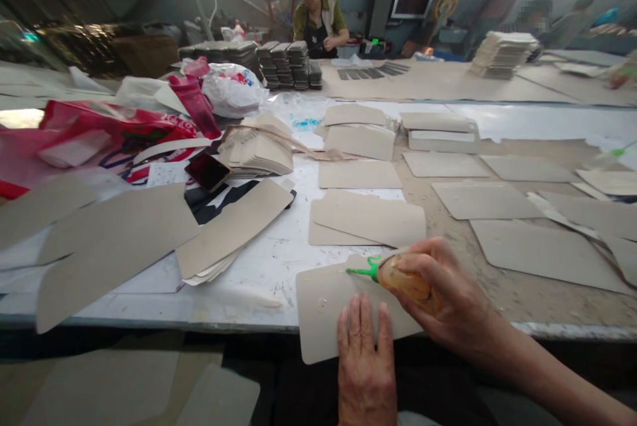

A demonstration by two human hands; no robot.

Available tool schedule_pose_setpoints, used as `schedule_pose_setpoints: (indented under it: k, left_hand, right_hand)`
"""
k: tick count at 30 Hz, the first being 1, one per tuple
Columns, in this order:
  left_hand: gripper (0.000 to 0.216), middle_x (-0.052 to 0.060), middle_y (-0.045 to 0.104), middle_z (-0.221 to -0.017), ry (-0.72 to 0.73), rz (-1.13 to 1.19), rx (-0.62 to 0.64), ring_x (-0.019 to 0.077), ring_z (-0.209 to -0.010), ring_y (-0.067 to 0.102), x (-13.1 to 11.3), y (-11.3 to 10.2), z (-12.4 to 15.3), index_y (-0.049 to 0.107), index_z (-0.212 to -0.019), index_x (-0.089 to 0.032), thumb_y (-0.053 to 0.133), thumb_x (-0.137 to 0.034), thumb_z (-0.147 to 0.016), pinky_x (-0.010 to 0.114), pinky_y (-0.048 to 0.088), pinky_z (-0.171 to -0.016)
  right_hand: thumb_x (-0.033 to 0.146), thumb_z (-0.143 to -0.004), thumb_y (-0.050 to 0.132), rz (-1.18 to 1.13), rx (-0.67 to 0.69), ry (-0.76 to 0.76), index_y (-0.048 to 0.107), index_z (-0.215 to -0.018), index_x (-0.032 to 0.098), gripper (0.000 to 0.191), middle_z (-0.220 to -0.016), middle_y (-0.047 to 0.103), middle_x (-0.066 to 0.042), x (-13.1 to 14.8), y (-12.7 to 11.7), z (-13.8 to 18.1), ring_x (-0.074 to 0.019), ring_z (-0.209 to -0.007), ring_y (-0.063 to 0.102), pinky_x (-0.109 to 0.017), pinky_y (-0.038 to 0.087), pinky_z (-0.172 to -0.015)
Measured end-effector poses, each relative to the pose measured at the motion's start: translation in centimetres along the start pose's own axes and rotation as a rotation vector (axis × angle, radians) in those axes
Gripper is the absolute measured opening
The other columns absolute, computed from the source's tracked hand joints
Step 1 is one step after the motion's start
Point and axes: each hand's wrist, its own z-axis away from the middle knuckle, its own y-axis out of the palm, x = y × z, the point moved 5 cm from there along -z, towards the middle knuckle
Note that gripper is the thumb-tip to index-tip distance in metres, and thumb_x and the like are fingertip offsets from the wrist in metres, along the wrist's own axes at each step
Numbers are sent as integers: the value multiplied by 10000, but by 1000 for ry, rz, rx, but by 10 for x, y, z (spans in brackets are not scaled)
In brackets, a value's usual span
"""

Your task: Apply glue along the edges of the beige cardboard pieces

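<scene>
My right hand [448, 296] is wrapped round a small amber glue bottle [404, 281] with a green nozzle [363, 272]. The nozzle tip rests on a grey cardboard piece [323, 303] that overhangs the table's near edge. My left hand [365, 363] lies flat on the near part of that same piece, fingers stretched out and together. More cut cardboard pieces [371, 219] lie just beyond the bottle.
Several cardboard sheets [542, 250] spread over the table at right. Long strips [114, 247] and a fanned stack [261, 147] lie at left, beside red bags [114, 127] and a dark phone [208, 171]. A person [318, 18] works at the far end behind dark stacks [288, 64].
</scene>
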Motion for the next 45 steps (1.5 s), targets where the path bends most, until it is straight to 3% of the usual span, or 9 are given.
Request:
schedule_pose_setpoints:
  k: [4,15,25,30,36,41,45]
  left_hand:
    - [425,178,575,-1347,-56,46,0,293,-1341,457,0,3,3,576,-1290,-141,393,-83,-911,492,432,-1064]
    - [450,173,546,-1386,-32,92,34,275,-1385,400,3,6,5,557,-1324,-140,412,-80,-902,460,308,-1151]
    - [478,159,559,-1375,-16,117,-31,264,-1379,409,6,8,6,533,-1354,-155,405,-73,-900,439,291,-1162]
    - [510,162,561,-1372,7,84,3,262,-1382,405,6,8,6,498,-1385,-157,420,-69,-889,442,306,-1158]
    - [532,169,533,-1402,73,7,120,277,-1380,406,8,4,5,503,-1382,-154,487,-68,-857,443,332,-1152]
    - [506,183,521,-1410,76,8,109,290,-1373,415,6,4,4,510,-1371,-137,480,-85,-868,456,374,-1122]
    - [459,180,551,-1377,4,58,26,283,-1363,430,3,5,5,553,-1326,-143,414,-72,-894,470,377,-1112]
  right_hand:
    - [152,-875,586,16,-4,22,507,-1014,242,183,-965,495,-61,-7,-6,5,-191,-873,546,-298,529,-736]
    - [158,-836,605,84,-37,69,531,-1007,228,198,-970,506,-73,-33,-25,25,-207,-877,554,-311,534,-730]
    - [233,-838,633,138,-91,139,548,-992,238,176,-958,508,-72,-58,-45,44,-226,-833,567,-341,538,-684]
    - [260,-849,628,178,-112,154,543,-984,227,163,-957,508,-83,-68,-53,52,-239,-824,568,-372,538,-683]
    - [243,-822,653,118,-145,187,570,-992,248,189,-935,534,-73,-63,-53,49,-247,-823,587,-384,547,-700]
    - [204,-823,644,64,-141,147,561,-1001,254,202,-938,525,-62,-46,-37,37,-211,-835,576,-331,547,-703]
    - [186,-842,631,16,-93,123,537,-1004,241,195,-955,524,-66,-31,-20,26,-200,-855,576,-321,539,-741]
